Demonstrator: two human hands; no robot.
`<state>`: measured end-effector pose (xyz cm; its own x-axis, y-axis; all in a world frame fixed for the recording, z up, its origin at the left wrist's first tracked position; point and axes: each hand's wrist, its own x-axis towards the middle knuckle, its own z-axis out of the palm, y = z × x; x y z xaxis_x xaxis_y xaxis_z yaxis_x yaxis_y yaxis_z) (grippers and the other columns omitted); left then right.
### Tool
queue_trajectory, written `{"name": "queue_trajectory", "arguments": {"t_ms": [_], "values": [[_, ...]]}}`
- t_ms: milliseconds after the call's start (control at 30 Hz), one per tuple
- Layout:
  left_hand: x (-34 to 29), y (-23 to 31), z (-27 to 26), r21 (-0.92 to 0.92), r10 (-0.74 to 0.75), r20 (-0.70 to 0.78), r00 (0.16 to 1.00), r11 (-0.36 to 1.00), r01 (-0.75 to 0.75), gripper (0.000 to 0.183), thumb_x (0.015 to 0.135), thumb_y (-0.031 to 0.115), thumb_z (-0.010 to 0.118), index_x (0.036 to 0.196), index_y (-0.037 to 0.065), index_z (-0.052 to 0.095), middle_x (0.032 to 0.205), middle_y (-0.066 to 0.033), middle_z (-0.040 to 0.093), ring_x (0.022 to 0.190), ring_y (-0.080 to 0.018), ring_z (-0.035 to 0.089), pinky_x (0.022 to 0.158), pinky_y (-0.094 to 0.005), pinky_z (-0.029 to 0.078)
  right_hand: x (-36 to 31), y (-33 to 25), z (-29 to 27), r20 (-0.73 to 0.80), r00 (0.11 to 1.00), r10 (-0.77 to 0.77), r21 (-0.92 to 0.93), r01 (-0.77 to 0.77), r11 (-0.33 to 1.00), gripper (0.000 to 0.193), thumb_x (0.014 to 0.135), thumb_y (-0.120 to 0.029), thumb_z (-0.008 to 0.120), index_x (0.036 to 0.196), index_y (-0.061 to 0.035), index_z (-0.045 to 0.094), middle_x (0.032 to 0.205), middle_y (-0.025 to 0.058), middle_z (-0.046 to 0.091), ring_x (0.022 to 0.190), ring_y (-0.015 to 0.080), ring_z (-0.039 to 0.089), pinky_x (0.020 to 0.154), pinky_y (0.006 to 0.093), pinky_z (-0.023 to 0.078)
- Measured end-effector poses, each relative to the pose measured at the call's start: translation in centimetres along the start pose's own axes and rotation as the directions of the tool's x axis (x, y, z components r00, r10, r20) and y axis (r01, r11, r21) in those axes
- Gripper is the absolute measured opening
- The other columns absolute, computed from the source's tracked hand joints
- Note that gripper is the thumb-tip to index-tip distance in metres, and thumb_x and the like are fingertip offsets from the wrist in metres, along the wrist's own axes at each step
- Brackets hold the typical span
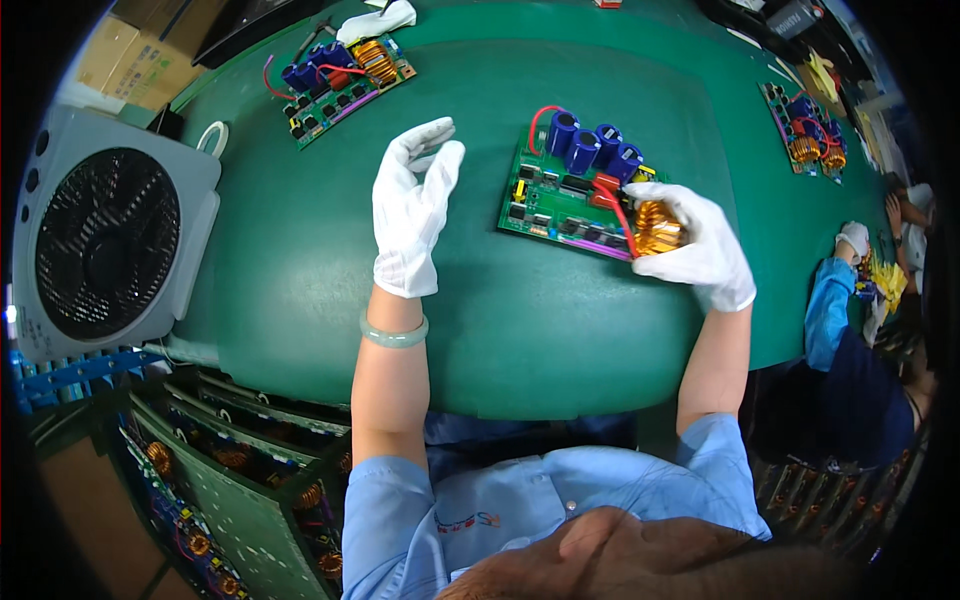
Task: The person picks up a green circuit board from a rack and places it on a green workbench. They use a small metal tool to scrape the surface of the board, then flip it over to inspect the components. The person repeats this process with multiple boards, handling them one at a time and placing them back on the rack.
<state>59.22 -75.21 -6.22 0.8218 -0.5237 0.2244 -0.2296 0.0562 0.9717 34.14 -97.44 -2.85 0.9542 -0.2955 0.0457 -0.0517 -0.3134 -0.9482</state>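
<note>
A green circuit board point(545, 200) with blue capacitors, red wires and a copper-wound coil point(657, 230) lies in front of me, slightly right of the middle. My right hand point(700, 245), in a white glove, grips the board's right end, fingers and thumb around the coil; the thumb is by the near corner. My left hand point(415, 200), also gloved in white, is raised left of the board, holding nothing. Its fingers are curved, with a gap to the thumb. A pale green bangle point(394, 332) circles my left wrist.
A second circuit board point(340, 90) lies at the far left beside a white glove point(377, 20). Another board point(805, 135) is at the far right, near a co-worker's blue sleeve point(828, 310). A grey box fan point(110, 225) stands left, above green racks point(235, 500) holding boards.
</note>
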Motion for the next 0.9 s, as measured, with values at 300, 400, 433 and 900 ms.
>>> {"name": "queue_trajectory", "arguments": {"t_ms": [300,400,433,900], "values": [[-1.2,1.9,1.0,-0.001,-0.034,0.572,0.819,0.999,0.042,0.068,0.096,0.032,0.066,0.149,-0.001,0.040,0.152,-0.0153,0.046,0.145,-0.0258,0.038,0.122,-0.0411,0.024,-2.1,0.0,-3.0,0.001,1.000,0.031,0.326,-0.029,0.945,0.080,0.057,-0.036,0.091,0.119,0.0076,0.065,0.120,0.0180,0.069,0.111,0.0246,0.066,0.104,0.0370,0.047],[-1.7,1.6,1.4,0.050,-0.063,0.652,0.756,0.998,0.040,0.074,0.094,0.033,0.068,0.151,-0.003,0.037,0.154,-0.0167,0.044,0.146,-0.0268,0.037,0.123,-0.0411,0.023,-2.0,0.2,-3.2,0.041,0.999,0.020,0.333,-0.032,0.942,0.079,0.057,-0.033,0.092,0.118,0.0075,0.065,0.121,0.0180,0.068,0.112,0.0246,0.066,0.104,0.0370,0.047],[-1.8,1.6,1.5,0.050,-0.059,0.659,0.750,0.998,0.035,0.075,0.093,0.033,0.069,0.151,-0.003,0.037,0.154,-0.0168,0.043,0.146,-0.0268,0.037,0.123,-0.0412,0.023,-2.0,0.1,-3.2,0.056,0.998,0.009,0.338,-0.027,0.941,0.078,0.057,-0.032,0.092,0.118,0.0075,0.065,0.122,0.0179,0.068,0.112,0.0245,0.066,0.104,0.0369,0.047],[-2.6,3.2,3.8,0.163,-0.115,0.733,0.671,0.987,-0.009,0.090,0.080,0.039,0.082,0.152,0.006,0.040,0.151,-0.0171,0.046,0.142,-0.0281,0.041,0.119,-0.0404,0.030,-2.0,-0.9,-3.4,0.115,0.993,0.015,0.299,-0.049,0.953,0.077,0.058,-0.033,0.094,0.118,0.0062,0.067,0.117,0.0149,0.070,0.108,0.0210,0.067,0.099,0.0345,0.049]]}}
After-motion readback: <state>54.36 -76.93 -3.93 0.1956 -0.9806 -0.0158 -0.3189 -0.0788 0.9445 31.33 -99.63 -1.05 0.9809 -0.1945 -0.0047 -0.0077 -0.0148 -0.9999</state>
